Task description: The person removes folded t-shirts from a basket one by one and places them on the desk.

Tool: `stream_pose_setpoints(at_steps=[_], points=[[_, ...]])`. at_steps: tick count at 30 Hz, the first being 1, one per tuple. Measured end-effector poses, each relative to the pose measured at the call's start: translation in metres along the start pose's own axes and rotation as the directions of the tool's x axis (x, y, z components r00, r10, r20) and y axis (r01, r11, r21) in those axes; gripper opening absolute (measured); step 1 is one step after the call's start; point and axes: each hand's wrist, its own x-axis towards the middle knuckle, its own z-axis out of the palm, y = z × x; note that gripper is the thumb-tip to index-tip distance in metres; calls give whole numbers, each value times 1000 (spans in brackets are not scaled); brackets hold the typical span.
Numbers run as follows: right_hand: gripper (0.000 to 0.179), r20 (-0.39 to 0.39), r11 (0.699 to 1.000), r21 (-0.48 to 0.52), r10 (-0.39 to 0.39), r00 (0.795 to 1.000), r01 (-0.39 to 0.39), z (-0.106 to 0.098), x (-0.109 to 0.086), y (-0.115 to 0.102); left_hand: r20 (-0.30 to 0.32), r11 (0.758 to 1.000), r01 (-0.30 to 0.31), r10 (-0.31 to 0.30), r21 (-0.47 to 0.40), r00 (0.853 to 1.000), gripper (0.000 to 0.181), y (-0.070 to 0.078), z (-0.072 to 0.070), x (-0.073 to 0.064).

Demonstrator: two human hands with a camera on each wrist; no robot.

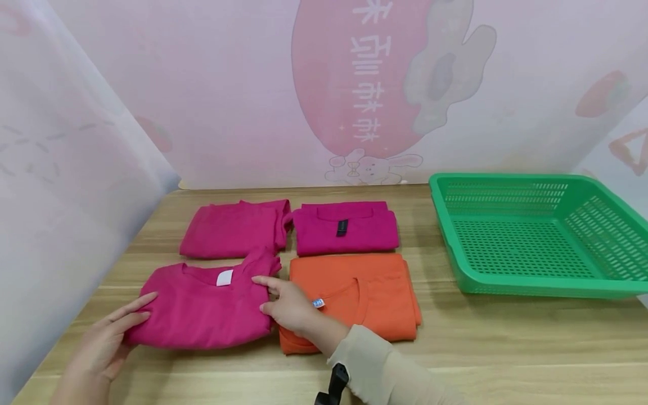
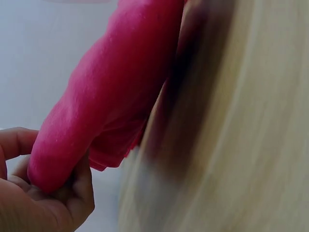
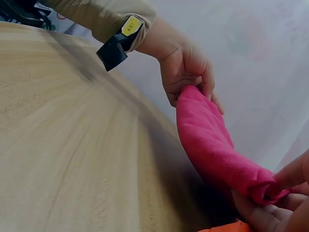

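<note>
A folded pink shirt with a white neck label lies at the front left, its near edge lifted off the wood in both wrist views. My left hand grips its left side, fingers on top and the rest curled beneath the fold, as the left wrist view shows. With my right hand I pinch the right side, index finger on the upper face and thumb lower at the edge. The right wrist hangs over a folded orange shirt that has a small blue-and-white label.
Behind lie another folded pink shirt and a magenta shirt with a black label. A green plastic basket stands at the right of the wooden table. Printed curtains enclose the back and sides.
</note>
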Motion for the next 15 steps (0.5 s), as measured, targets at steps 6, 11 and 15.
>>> stream_pose_setpoints(at_steps=[6, 11, 15], points=[[48, 3, 997, 64, 37, 999, -37, 4, -1, 7, 13, 996, 45, -46, 73, 999, 31, -6, -16, 7], [49, 17, 987, 133, 89, 996, -90, 5, -1, 12, 10, 993, 61, -63, 103, 998, 35, 6, -3, -3], [50, 7, 982, 152, 115, 993, -115, 5, 0, 14, -3, 981, 101, -102, 164, 995, 35, 10, 4, -7]])
